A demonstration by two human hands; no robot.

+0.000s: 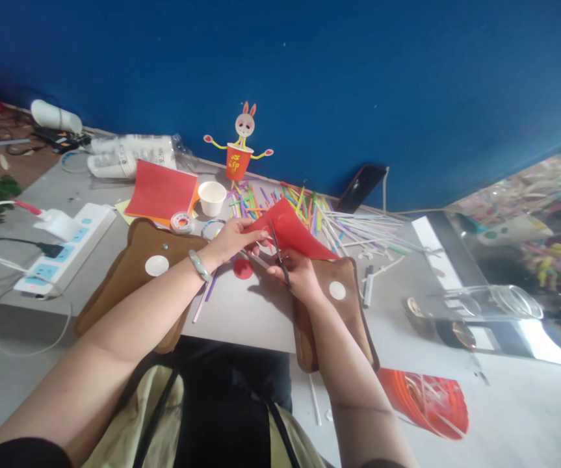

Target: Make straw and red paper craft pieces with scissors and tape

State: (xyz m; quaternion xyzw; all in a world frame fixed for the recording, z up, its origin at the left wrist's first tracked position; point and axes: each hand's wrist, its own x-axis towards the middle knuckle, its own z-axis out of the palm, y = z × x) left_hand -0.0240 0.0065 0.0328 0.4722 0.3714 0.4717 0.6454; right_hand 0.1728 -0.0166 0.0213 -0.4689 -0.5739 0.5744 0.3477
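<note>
My left hand [234, 242] pinches the left edge of a sheet of red paper [297, 231], held above the table. In my right hand [300, 278] is a pair of scissors [281, 259], its blades at the paper's near left edge. A red paper circle [242, 268] lies on the table just below my hands. Brown cushions with white round pieces on them lie on both sides: the left cushion [124, 286] under my left forearm, the right cushion [343, 318] under my right forearm.
Behind my hands stand a rabbit-headed red cup figure [239, 161], a white paper cup [212, 197] and loose coloured straws [319, 214]. A phone [362, 187] leans on the blue wall. The power strip [68, 250] is left; a glass jar [475, 303] lies right.
</note>
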